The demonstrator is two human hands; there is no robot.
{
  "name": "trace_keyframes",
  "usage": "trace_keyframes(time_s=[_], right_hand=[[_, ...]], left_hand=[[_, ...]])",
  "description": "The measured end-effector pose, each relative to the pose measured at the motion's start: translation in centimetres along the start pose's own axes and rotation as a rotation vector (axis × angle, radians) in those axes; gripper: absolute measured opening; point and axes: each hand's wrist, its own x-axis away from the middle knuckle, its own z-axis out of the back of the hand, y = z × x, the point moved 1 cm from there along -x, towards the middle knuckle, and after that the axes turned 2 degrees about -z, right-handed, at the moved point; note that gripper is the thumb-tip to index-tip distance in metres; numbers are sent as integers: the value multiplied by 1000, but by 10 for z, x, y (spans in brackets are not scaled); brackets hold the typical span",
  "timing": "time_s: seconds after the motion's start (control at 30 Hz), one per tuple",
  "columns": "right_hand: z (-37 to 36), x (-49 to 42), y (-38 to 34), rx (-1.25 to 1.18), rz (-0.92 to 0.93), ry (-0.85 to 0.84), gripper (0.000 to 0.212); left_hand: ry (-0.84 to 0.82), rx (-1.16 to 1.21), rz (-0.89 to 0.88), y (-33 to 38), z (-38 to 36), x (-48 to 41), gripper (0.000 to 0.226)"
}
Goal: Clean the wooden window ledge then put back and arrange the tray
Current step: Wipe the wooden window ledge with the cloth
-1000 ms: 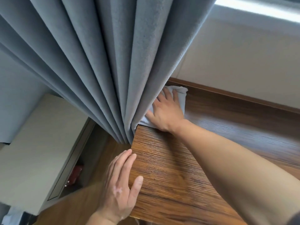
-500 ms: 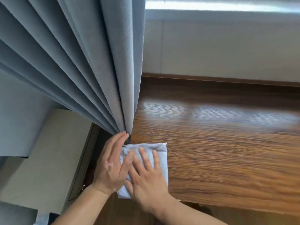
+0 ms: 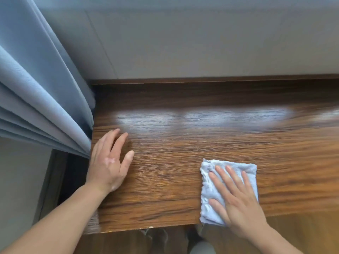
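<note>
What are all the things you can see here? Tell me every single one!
Brown wooden window ledge: one, brown, across the middle.
Folded pale blue cloth: one, pale blue, on the ledge near its front edge.
Pleated grey-blue fabric curtain: one, grey-blue, hanging at the ledge's left end.
Grey-beige wall panel: one, grey-beige, behind the ledge.
Brown wooden floor: one, brown, below the ledge.
Left hand: one, flat on the ledge beside the curtain.
Right hand: one, flat, pressing on the cloth.
</note>
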Motion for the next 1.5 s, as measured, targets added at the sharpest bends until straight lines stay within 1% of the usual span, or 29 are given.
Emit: trace_keyframes(time_s=[0.07, 0.13, 0.2, 0.23, 0.27, 0.3, 0.33, 0.4, 0.47, 0.57, 0.63, 0.67, 0.73, 0.83, 0.93, 1.0, 1.07, 1.13, 1.17, 1.2, 1.23, 1.33, 1.43, 1.5], right_hand=[[4, 12, 46, -4, -144, -28, 68], [9, 18, 70, -50, -341, -38, 73], [5, 12, 62, -46, -519, 14, 75], [1, 6, 46, -25, -572, 51, 75], [-3, -3, 23, -3, -575, 87, 74], [-7, -12, -2, 23, -518, 127, 72], [-12, -22, -30, 43, -418, 151, 70], [-15, -43, -80, 47, -178, 149, 74], [-16, -68, -113, 10, 42, 152, 77], [-7, -106, -119, 1, 286, 135, 69], [-2, -123, -102, -16, 361, 129, 65], [2, -129, -89, -37, 363, 132, 63], [7, -135, -55, -61, 285, 141, 63], [15, -127, 22, -49, 95, 139, 64], [28, -109, 109, -18, -114, 86, 68], [34, -97, 151, -25, -288, 69, 71], [35, -88, 164, -41, -505, 111, 73], [30, -82, 142, -51, -703, 214, 72], [26, -79, 121, -47, -743, 264, 71], [21, -77, 96, -39, -724, 294, 70], [16, -76, 69, -29, -659, 301, 70], [7, -89, 3, 12, -396, 240, 72], [17, -132, -26, -2, -155, 171, 75], [29, -168, -30, -20, -38, 111, 75]], left_hand=[[-9, -60, 25, -2, -5, -11, 65], [-22, -100, 26, -3, -8, -18, 66], [-34, -113, 13, -4, -9, -27, 65], [-39, -120, 6, -3, -10, -32, 66], [-41, -130, 1, -1, -11, -37, 66], [-41, -142, -5, 2, -12, -42, 66], [-39, -151, -12, 4, -12, -48, 66], [-21, -163, -27, 12, -15, -59, 65], [18, -165, -37, 20, -19, -70, 63], [87, -149, -45, 29, -23, -87, 59], [105, -161, -63, 35, -23, -99, 57], [111, -166, -73, 38, -23, -104, 57], [110, -175, -82, 45, -21, -113, 58], [45, -188, -70, 56, -21, -126, 59], [18, -177, -55, 63, -22, -135, 61], [5, -176, -49, 65, -24, -141, 61], [-9, -184, -48, 66, -27, -146, 60], [-1, -189, -38, 68, -28, -149, 59], [7, -192, -29, 69, -29, -150, 59], [14, -193, -16, 69, -30, -151, 59], [17, -193, -4, 70, -30, -151, 59], [18, -193, 5, 72, -32, -152, 59], [38, -193, 11, 75, -33, -153, 59], [50, -194, 14, 75, -35, -154, 59]])
